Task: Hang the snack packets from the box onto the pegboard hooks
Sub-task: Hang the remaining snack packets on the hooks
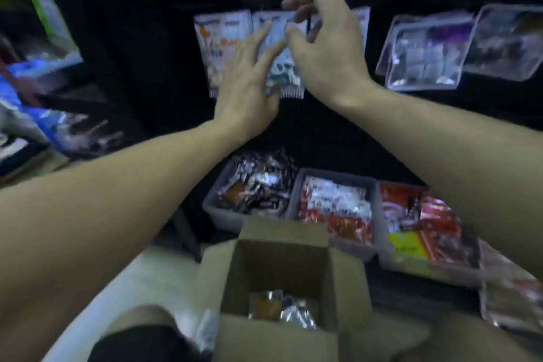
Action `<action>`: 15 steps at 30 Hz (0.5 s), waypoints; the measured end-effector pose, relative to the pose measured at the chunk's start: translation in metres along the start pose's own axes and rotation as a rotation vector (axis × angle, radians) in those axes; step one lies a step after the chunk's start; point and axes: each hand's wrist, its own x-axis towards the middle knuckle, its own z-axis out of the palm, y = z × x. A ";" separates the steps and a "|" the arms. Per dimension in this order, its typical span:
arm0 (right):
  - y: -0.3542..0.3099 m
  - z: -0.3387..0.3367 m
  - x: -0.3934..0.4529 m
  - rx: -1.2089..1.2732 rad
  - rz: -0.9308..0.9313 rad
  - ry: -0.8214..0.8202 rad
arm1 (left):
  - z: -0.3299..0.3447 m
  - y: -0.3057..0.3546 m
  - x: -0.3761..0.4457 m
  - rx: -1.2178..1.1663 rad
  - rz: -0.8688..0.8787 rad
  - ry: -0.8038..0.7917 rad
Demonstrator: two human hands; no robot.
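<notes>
Hands up at the dark pegboard point(147, 38): our left hand point(248, 88) lies spread on a pale blue-and-white snack packet point(282, 67) hanging there, while our right hand point(320, 41) pinches its top edge. Blur hides the print. Below us, the open cardboard box point(282, 267) holds shiny packets beside three grey bins point(293, 200) of red wrappers.
</notes>
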 end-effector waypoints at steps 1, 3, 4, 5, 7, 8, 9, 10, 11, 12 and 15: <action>0.012 0.003 -0.029 -0.014 0.029 -0.047 | 0.012 0.002 -0.032 0.002 0.023 -0.036; 0.041 0.012 -0.086 -0.029 0.127 -0.122 | 0.038 0.006 -0.098 -0.035 0.024 -0.162; 0.057 0.016 -0.116 -0.048 0.201 -0.179 | 0.051 0.007 -0.130 -0.054 0.009 -0.270; 0.071 0.021 -0.145 -0.077 0.276 -0.275 | 0.060 0.007 -0.159 -0.068 -0.003 -0.425; 0.097 0.029 -0.199 -0.152 0.404 -0.557 | 0.076 0.004 -0.207 -0.046 -0.049 -0.802; 0.107 0.032 -0.223 -0.198 0.453 -0.703 | 0.082 0.001 -0.225 -0.028 -0.084 -0.962; 0.114 0.035 -0.245 -0.243 0.494 -0.841 | 0.089 -0.002 -0.242 -0.023 -0.117 -1.073; 0.122 0.037 -0.265 -0.280 0.522 -0.960 | 0.093 -0.004 -0.257 -0.029 -0.140 -1.144; 0.129 0.040 -0.283 -0.309 0.542 -1.065 | 0.098 -0.005 -0.270 -0.051 -0.156 -1.191; 0.136 0.043 -0.299 -0.335 0.555 -1.155 | 0.101 -0.006 -0.281 -0.065 -0.170 -1.250; 0.152 0.059 -0.339 -0.387 0.586 -1.371 | 0.107 -0.010 -0.302 -0.060 -0.210 -1.460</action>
